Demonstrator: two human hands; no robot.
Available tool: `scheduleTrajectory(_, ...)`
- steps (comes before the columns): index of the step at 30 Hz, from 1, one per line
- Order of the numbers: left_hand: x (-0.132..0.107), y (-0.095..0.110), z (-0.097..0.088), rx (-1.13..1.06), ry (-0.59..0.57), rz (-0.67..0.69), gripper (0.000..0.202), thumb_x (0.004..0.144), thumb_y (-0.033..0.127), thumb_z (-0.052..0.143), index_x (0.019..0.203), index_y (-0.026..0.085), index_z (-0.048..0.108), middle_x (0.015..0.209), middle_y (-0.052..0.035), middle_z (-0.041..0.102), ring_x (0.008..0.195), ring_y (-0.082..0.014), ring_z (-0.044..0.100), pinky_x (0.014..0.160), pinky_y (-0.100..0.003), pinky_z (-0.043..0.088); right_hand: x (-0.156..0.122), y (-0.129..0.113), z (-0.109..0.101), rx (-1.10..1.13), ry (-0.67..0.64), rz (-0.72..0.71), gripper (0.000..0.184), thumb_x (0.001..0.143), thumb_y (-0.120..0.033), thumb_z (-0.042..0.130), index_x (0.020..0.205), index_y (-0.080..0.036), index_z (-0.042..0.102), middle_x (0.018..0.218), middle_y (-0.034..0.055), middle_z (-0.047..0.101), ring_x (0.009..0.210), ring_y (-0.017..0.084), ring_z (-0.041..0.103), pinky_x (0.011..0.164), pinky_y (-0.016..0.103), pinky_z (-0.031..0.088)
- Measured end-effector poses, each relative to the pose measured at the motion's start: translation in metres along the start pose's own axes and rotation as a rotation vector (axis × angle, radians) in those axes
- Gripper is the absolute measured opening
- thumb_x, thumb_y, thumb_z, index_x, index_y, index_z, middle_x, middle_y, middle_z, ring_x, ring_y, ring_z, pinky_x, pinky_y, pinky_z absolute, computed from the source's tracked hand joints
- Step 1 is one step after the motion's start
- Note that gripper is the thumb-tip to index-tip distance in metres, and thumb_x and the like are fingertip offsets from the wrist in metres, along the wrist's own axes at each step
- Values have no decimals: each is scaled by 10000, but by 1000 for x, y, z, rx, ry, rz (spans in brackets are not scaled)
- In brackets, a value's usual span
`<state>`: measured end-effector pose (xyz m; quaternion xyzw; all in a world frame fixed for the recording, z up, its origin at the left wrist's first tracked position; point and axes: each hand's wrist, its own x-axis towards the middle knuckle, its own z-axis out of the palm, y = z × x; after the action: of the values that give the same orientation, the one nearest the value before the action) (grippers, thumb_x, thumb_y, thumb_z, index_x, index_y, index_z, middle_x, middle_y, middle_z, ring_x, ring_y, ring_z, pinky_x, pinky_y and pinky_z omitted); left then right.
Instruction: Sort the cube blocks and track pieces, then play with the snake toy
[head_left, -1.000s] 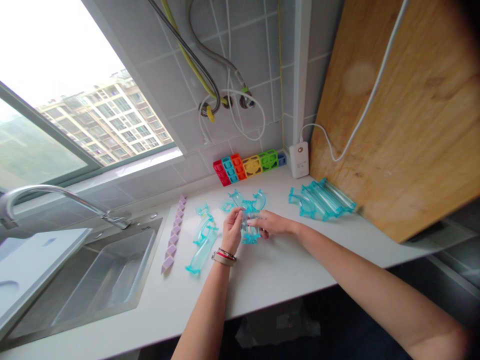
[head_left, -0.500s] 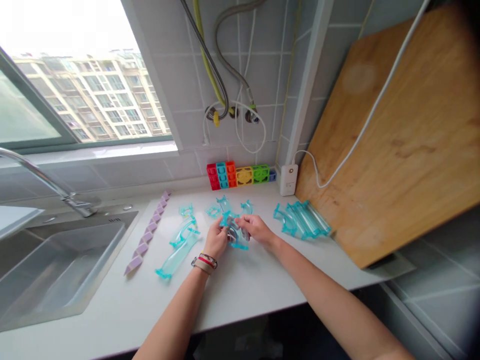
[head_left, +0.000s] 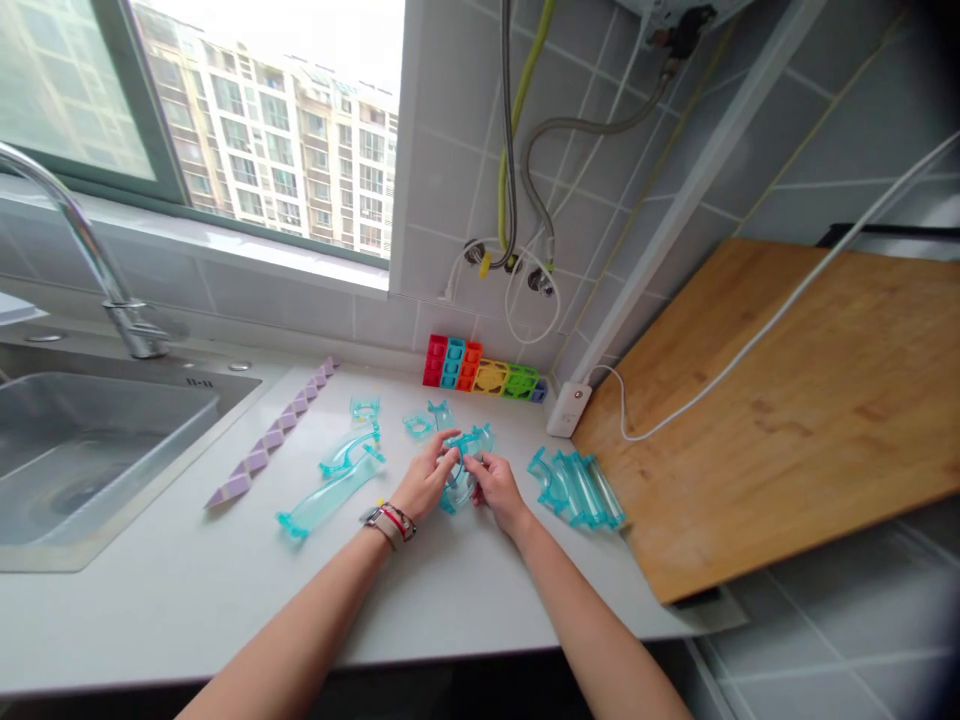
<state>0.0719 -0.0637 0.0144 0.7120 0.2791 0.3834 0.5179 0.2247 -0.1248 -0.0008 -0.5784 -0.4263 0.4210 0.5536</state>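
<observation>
Near the middle of the counter, my left hand [head_left: 426, 480] has its fingers closed around a clear teal-edged plastic track piece [head_left: 459, 488]. My right hand [head_left: 496, 487] pinches the same piece from the right side. Fingers cover part of it, so its full shape is hidden. Just behind the hands lie small teal pieces, among them a ring-like one [head_left: 418, 427] and a short curved one [head_left: 441, 413]. To the left rest a long clear track [head_left: 330, 497], a curved track [head_left: 350, 449] and a small teal frame [head_left: 365, 408]. Several teal tracks [head_left: 577, 488] lie side by side at the right.
A lilac zigzag strip [head_left: 274, 437] runs along the counter beside the sink [head_left: 225, 400] and faucet [head_left: 135, 325]. Coloured plastic blocks [head_left: 491, 376] line the back wall. A white plug box [head_left: 570, 409] with a cable stands by the leaning wooden board [head_left: 787, 400].
My view has tilted and shifted, so the scene looks rotated. Both hands stay on the clear piece, with the left fingers now reaching higher over it.
</observation>
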Motion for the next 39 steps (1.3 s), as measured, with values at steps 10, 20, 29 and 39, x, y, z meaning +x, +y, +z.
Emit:
scheduleTrajectory(10,-2,-4,4,93,-26,31,451,946,522,525,1249,196,599,763,-5,661,535,-137,564,550,-247,424,-4,-5,-11,-205,130,-115,426,791,-624,671,872,-220,567,579,-49,528,470,134,462,447,254,417)
scheduleTrajectory(20,1,-10,2,235,-36,16,369,977,503,465,1083,229,687,694,-7,739,624,-184,645,643,-272,411,3,-76,-79,-1389,-17,-15,275,896,-456,615,817,-220,731,717,34,727,710,189,664,663,256,440)
scheduleTrajectory(29,1,-14,2,284,-55,43,379,977,469,454,808,217,682,697,-9,731,628,-170,632,624,-261,397,30,-82,-103,-1597,-44,97,170,788,-381,777,811,-213,783,852,103,768,904,262,712,721,280,451)
scheduleTrajectory(39,2,-18,2,304,-63,41,378,967,465,462,792,216,687,696,-19,728,618,-170,616,608,-258,385,37,-72,-114,-1617,-30,92,176,859,-388,715,879,-223,772,916,94,769,918,249,708,737,280,447)
